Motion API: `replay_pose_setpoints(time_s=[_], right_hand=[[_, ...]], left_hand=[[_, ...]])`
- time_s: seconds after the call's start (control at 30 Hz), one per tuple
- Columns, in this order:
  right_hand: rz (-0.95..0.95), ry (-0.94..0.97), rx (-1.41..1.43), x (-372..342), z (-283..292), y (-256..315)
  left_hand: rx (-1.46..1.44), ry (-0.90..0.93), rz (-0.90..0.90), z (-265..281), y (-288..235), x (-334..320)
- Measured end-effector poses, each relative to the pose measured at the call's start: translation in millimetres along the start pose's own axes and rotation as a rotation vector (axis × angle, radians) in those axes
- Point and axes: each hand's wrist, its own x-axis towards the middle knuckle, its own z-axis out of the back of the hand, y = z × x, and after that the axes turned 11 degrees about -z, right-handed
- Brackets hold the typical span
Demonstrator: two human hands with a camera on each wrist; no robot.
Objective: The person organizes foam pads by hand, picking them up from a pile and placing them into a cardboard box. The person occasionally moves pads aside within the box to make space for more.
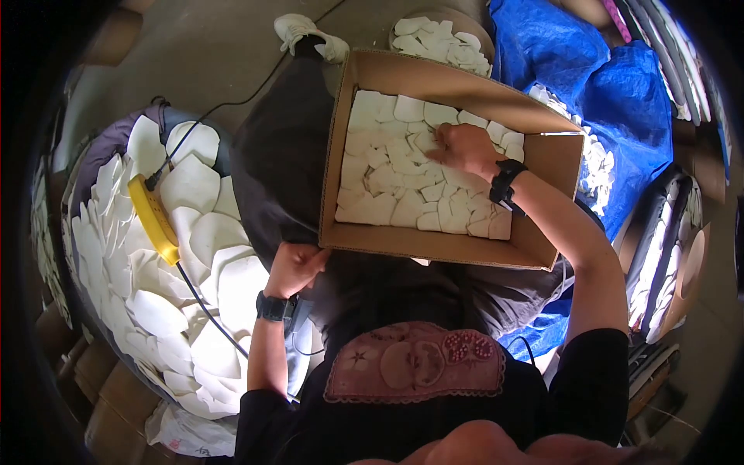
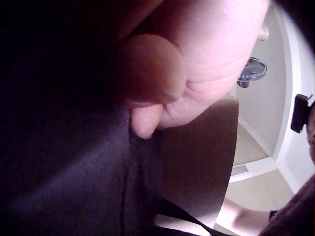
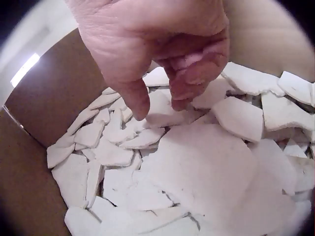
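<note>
Broken flat white shards (image 1: pixel 380 159) cover the floor of a cardboard box (image 1: pixel 434 242) that lies across the person's lap. The right hand (image 1: pixel 469 147) reaches down inside it, over the far part of the layer. In the right wrist view its thumb (image 3: pixel 135 101) and bent fingers (image 3: pixel 189 86) come down on either side of one small white shard (image 3: pixel 164 109), pinching it among the others. The left hand (image 1: pixel 294 269) rests by the box's near left corner, over the dark trousers (image 2: pixel 74 157). Its fingers are loosely curled, with nothing seen in them.
At the left stands a large sack of bigger curved white pieces (image 1: pixel 190 186), with a yellow power strip (image 1: pixel 155 221) and its black cord on top. A round container of white shards (image 1: pixel 438 43) is beyond the box. Blue tarp (image 1: pixel 628 101) lies at the right.
</note>
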Motion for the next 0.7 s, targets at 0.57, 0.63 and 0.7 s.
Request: replay_pose_setpoints(time_s=[0.57, 0.63, 0.7], right_hand=[[0.005, -0.223, -0.168, 15.1, -2.9, -34.7], [0.018, -0.234, -0.144, 14.7, -4.9, -35.6], [0.021, -0.272, -0.105, 14.9, -5.9, -35.6]], left_hand=[[0.017, 0.003, 0.028, 0.5, -3.9, -0.5], [0.044, -0.005, 0.029, -1.3, -0.5, 1.1], [0.044, -0.003, 0.028, -1.8, 0.7, 1.8]])
